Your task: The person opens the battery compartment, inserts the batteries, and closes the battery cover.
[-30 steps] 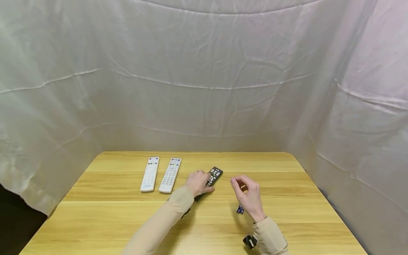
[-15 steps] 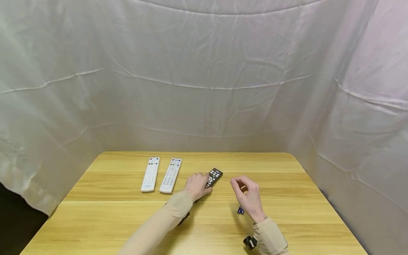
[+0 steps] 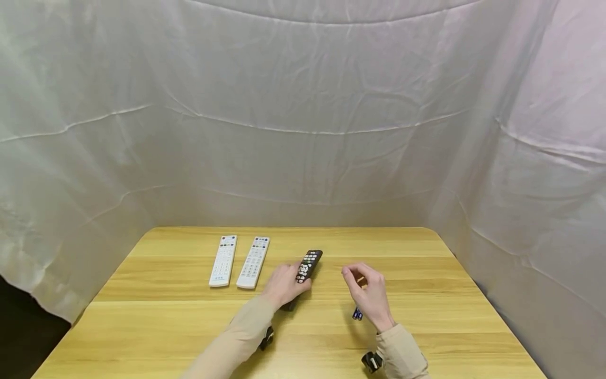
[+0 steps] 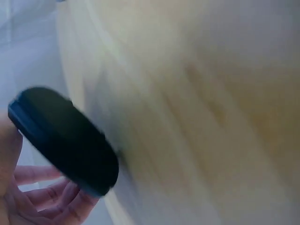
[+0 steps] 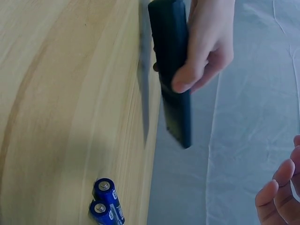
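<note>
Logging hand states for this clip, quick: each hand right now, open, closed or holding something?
Left hand: closed, holding the black remote.
Right hand: open, fingers loosely curled, nothing seen in its grip.

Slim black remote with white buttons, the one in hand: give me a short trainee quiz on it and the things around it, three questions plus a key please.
1. Which hand grips the black remote? A) left B) right
2. True or false: the two long white remotes lie side by side on the table without touching.
3. Fill in: the right wrist view shows ___ blue cylindrical batteries with metal ends.

Key
1. A, the left hand.
2. True.
3. Two.
</note>
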`<state>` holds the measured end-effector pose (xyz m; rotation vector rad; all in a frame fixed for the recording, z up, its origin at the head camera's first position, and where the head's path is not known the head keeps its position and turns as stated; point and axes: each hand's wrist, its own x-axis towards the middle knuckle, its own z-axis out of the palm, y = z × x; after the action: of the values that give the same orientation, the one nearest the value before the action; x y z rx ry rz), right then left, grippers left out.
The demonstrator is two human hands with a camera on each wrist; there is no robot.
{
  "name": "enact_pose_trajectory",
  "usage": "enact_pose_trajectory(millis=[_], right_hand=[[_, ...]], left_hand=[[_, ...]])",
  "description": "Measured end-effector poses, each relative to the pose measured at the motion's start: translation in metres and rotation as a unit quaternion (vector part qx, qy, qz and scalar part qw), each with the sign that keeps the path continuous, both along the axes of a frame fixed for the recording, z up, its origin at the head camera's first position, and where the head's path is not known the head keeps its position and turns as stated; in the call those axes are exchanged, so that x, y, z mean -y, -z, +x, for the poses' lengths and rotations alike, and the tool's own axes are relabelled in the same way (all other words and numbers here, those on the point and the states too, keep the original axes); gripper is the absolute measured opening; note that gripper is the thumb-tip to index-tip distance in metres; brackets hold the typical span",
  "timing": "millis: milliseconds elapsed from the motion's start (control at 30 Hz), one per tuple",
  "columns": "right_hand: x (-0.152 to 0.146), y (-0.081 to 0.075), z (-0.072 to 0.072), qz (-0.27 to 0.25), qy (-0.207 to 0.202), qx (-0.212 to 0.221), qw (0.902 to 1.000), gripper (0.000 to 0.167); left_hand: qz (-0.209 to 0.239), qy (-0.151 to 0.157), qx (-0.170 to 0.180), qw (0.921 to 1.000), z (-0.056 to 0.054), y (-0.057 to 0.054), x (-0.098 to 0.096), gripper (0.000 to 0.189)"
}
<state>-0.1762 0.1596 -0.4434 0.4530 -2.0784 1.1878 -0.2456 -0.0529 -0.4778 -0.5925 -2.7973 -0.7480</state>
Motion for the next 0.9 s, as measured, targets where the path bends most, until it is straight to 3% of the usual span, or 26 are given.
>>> enact_pose_trajectory(millis=[133,267,433,533,633,700,900], right_hand=[[0.004,-0.006,0.005,0.006,-0.002,0.008,1.0000,0.013],[0.003,-0.004,0.005,0.002,-0.019,0.023,0.9995,0.013],[-0.002,0.005,0.000,0.014,-0.038,0.026,0.9988,0.015],[-0.002,0.006,0.001,0.020,-0.042,0.028,0.9985,0.015],[-0.002,0.006,0.001,0.018,-0.042,0.036,0.9983,0.014],[-0.002,0.005,0.001,0.016,-0.042,0.041,0.9981,0.014],[-0.002,0.006,0.001,0.018,-0.039,0.050,0.9978,0.013]], left_hand=[[0.064,0.001,0.031,0.9974,0.008,-0.001,0.007,0.051],[0.133,-0.002,0.094,0.9867,0.019,-0.006,0.013,0.057],[0.174,0.008,0.127,0.9766,0.027,-0.015,0.021,0.064],[0.220,0.032,0.176,0.9589,0.031,-0.020,0.026,0.069],[0.284,0.063,0.244,0.9250,0.034,-0.023,0.032,0.079],[0.331,0.085,0.293,0.8930,0.034,-0.023,0.035,0.083],[0.456,0.156,0.418,0.7705,0.031,-0.018,0.044,0.088]])
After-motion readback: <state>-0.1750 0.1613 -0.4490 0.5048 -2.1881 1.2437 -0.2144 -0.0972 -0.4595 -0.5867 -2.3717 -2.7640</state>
